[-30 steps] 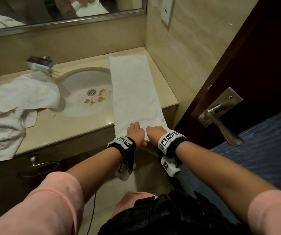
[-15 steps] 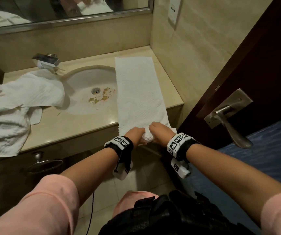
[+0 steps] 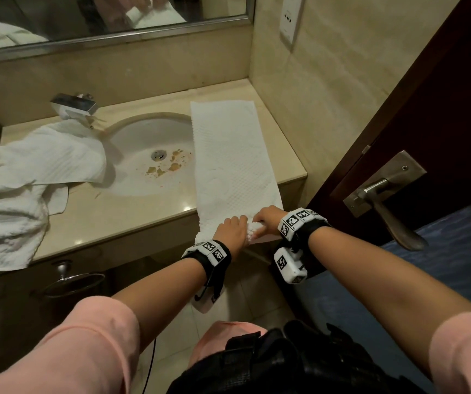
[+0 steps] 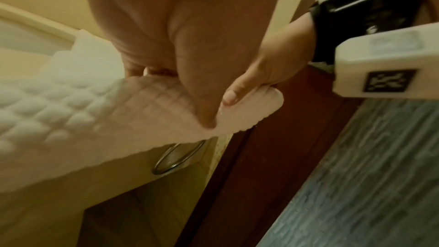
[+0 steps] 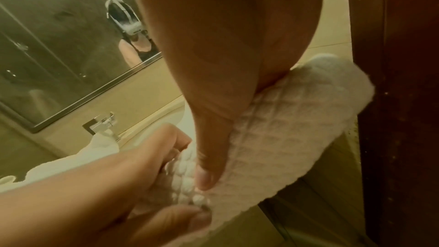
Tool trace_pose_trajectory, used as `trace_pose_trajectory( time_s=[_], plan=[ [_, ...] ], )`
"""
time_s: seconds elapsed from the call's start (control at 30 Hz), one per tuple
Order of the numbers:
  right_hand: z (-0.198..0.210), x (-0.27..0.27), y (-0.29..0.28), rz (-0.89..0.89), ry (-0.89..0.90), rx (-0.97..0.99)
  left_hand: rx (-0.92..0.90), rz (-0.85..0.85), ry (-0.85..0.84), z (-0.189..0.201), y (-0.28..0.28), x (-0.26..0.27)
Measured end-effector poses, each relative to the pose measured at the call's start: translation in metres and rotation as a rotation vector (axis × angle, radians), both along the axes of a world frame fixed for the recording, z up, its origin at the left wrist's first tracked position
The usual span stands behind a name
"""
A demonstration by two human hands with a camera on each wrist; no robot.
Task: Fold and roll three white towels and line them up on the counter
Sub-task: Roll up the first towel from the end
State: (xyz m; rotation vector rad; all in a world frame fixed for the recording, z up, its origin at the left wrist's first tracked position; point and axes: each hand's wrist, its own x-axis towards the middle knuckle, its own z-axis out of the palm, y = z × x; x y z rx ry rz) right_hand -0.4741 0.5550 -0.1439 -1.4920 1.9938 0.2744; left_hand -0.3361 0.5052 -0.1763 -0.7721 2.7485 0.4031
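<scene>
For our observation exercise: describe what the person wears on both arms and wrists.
Both arms have short pink sleeves; the forearms are bare. Each wrist carries a black band topped with white blocks printed with black square-pattern markers. A white camera housing hangs under the right wrist, a thin black cable below the left.

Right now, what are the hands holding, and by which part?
Both the left hand and right hand grip the folded white towel by its rolled-up near end, at the counter's front edge.
</scene>
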Motion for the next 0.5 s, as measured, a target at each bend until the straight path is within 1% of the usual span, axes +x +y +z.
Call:
trace_pose_trajectory(
  time_s=[0.07,0.17,0.23,0.3,0.37,0.5],
  plan=[
    [-0.002,0.003,-0.001,0.008,0.042,0.014,0.057,-0.018,-0.008,-0.002,-0.005,-0.003],
    [-0.012,0.014,0.006,0.023,0.173,-0.043,0.147,-0.037,-0.023,-0.004,-0.012,-0.004],
    [-0.02,0.02,0.01,0.071,0.26,-0.064,0.176,-0.049,-0.022,-0.006,-0.016,-0.005],
    [-0.021,0.022,0.008,0.098,0.298,-0.032,0.176,-0.068,-0.025,-0.009,-0.019,-0.004],
    [-0.018,0.021,0.0,0.097,0.285,0.023,0.147,-0.068,-0.013,-0.011,-0.02,-0.003],
    [-0.012,0.018,-0.017,0.028,0.201,0.135,-0.052,-0.089,-0.01,-0.01,-0.015,0.0]
  ],
)
